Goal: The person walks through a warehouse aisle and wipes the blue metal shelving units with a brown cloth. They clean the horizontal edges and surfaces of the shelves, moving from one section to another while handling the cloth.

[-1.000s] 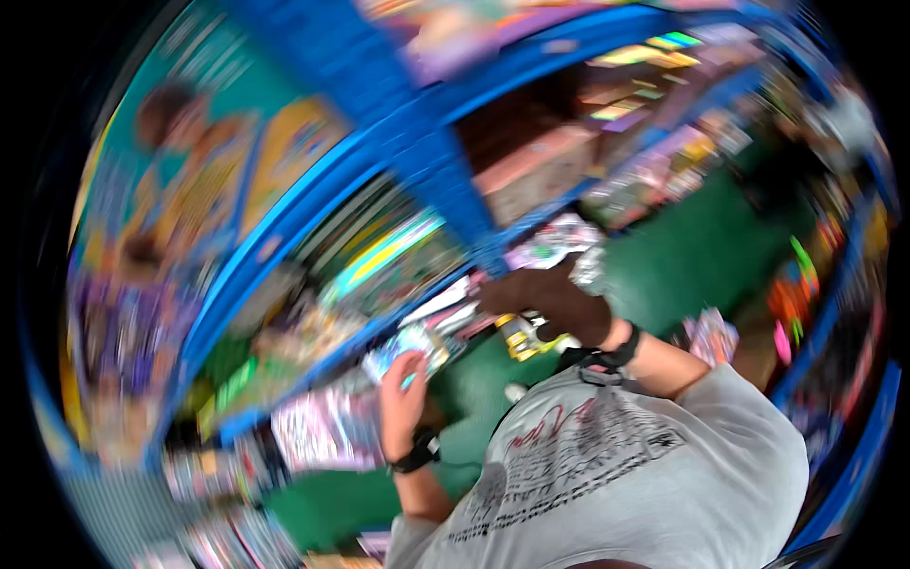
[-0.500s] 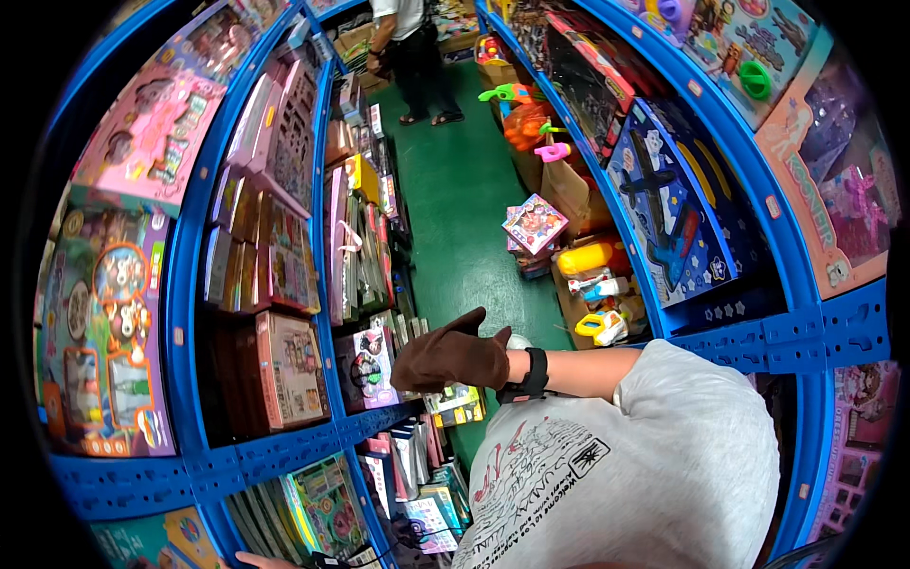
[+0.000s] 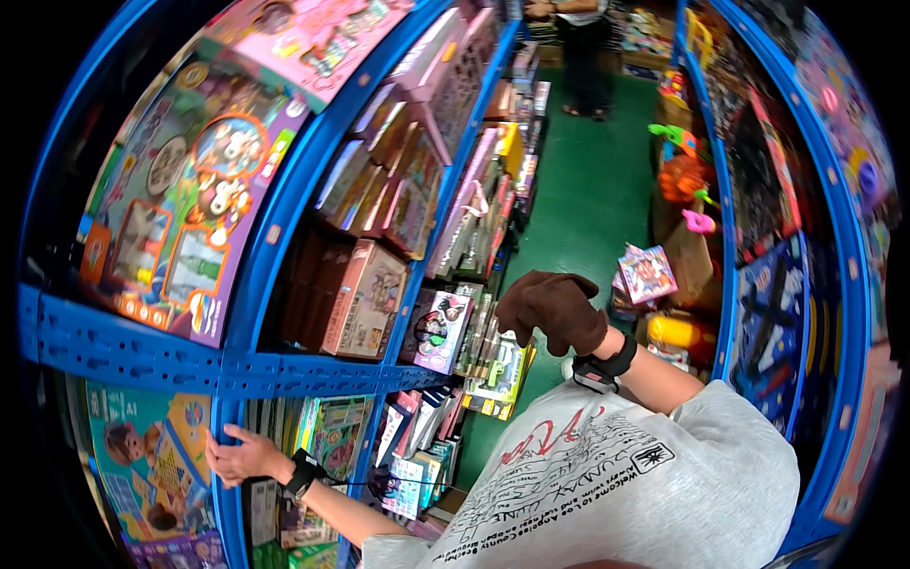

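Observation:
My left hand (image 3: 245,456), bare, is at the lower left with its fingers curled around the blue shelf post (image 3: 230,526). A dark band sits on its wrist, with a thin black cable beside it. Over the aisle, my right hand (image 3: 559,313) wears a brown cloth glove and a black wrist strap (image 3: 607,365). Its gloved fingers bend downward, apart from the thumb, with nothing visible between them. Nearest to it are a purple-and-white toy box (image 3: 439,327) and a yellow-green package (image 3: 500,381) by the left shelf.
Blue metal shelving with boxed toys lines both sides of a green-floored aisle (image 3: 590,171). Cardboard cartons with a yellow toy (image 3: 678,330) and a stack topped by a square box (image 3: 648,273) stand along the right. A person (image 3: 583,57) stands at the far end.
The view has swung left, so the aisle now lies farther right. My left hand has come fully into sight at the shelf post. My gloved right hand has bent its fingers down.

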Demonstrator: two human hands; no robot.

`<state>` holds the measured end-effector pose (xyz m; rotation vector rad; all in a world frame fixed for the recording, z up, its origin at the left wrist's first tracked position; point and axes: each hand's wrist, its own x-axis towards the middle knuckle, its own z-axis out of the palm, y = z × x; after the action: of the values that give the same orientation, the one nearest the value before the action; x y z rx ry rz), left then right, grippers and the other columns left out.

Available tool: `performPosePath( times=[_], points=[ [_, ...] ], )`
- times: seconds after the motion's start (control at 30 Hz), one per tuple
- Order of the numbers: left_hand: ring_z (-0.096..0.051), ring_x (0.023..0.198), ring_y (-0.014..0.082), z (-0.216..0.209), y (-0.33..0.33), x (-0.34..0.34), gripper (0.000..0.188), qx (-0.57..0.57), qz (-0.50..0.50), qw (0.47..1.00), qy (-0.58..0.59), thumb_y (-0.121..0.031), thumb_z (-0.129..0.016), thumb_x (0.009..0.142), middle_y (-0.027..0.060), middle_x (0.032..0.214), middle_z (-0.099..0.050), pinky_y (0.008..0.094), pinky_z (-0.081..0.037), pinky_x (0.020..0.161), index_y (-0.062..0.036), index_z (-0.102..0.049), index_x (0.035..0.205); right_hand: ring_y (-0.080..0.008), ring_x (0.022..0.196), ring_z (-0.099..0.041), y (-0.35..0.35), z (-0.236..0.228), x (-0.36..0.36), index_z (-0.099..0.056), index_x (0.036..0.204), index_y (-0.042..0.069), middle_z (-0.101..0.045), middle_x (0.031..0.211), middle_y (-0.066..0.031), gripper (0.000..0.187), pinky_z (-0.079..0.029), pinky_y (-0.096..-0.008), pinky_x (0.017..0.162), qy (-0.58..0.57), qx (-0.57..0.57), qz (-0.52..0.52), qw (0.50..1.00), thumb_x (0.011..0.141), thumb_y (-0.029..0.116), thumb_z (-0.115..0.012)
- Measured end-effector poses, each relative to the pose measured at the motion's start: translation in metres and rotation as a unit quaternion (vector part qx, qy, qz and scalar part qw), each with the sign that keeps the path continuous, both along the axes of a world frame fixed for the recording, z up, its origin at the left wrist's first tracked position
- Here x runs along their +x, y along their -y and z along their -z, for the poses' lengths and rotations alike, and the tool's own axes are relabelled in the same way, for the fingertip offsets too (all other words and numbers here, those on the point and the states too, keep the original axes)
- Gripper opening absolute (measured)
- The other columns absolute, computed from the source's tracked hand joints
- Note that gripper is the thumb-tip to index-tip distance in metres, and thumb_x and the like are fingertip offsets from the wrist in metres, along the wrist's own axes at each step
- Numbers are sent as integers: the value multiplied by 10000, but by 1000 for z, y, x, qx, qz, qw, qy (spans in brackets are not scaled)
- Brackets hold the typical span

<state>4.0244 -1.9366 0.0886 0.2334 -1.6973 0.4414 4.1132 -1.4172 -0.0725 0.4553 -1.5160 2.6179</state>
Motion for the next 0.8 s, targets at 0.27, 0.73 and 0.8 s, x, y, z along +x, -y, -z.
performPosePath(
  times=[0.27,0.73,0.8],
  points=[
    [-546,1115,315,-9,7,20,370,44,-7,999,11,-365,-618,931,124,1178,-603,496,-343,956,-106,-648,1193,-195,720,-592,15,-80,-68,-549,809,23,-585,772,-82,84,-474,-324,650,-227,236,-7,945,865,84,-548],
    [-447,1257,322,-10,40,52,370,50,28,997,-47,-329,-562,903,107,1215,-540,489,-258,1076,-81,-613,1174,-233,1412,-313,222,-162,-194,-258,1507,29,-339,1510,-138,602,-212,-348,1207,-288,709,119,633,1027,297,-504],
    [-455,1255,319,-13,44,48,380,36,-12,998,-57,-355,-556,906,107,1223,-544,488,-252,1081,-86,-616,1168,-229,1416,-310,263,-147,-215,-264,1510,35,-341,1515,-125,587,-205,-345,1209,-311,591,108,737,1036,303,-485]
  ],
)
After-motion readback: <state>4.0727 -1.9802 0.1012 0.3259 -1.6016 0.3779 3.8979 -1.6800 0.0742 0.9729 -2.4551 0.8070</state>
